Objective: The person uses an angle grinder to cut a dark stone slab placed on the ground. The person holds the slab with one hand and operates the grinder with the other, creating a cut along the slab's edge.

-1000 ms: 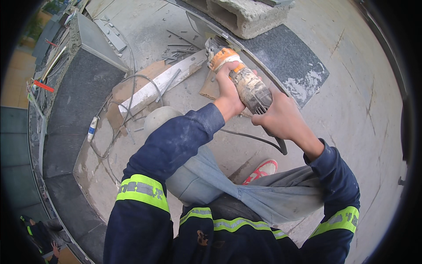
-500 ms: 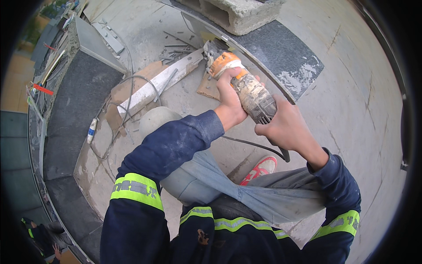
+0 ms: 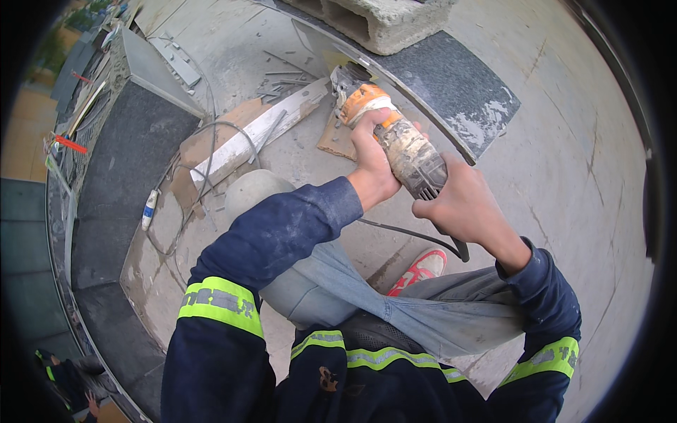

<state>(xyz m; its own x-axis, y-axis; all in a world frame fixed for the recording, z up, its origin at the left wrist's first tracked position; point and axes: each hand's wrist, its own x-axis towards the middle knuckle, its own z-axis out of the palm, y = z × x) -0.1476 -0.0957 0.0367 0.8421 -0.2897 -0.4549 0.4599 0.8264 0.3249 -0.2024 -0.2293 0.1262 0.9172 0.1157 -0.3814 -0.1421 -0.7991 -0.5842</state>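
Both my hands are wrapped round a dusty orange and grey angle grinder (image 3: 405,144). My left hand (image 3: 372,162) grips its body just behind the orange collar. Round the rear end, where the black cord (image 3: 416,229) leaves, is my right hand (image 3: 462,201). The tool's head points away from me to the upper left, against or very close to the edge of a thin upright stone slab (image 3: 416,102). I cannot tell whether it touches. Its disc is mostly hidden.
A concrete block (image 3: 395,28) sits on a dark stone slab (image 3: 458,81) at the far side. To the left lie a white-faced strip (image 3: 247,137), cut slivers (image 3: 282,84), a looping cable with a white-and-blue connector (image 3: 149,210), and dark cladding (image 3: 134,155). Another person (image 3: 70,381) is at lower left.
Almost nothing differs. The whole view has shifted a few pixels, and both hands keep the same hold on the grinder.
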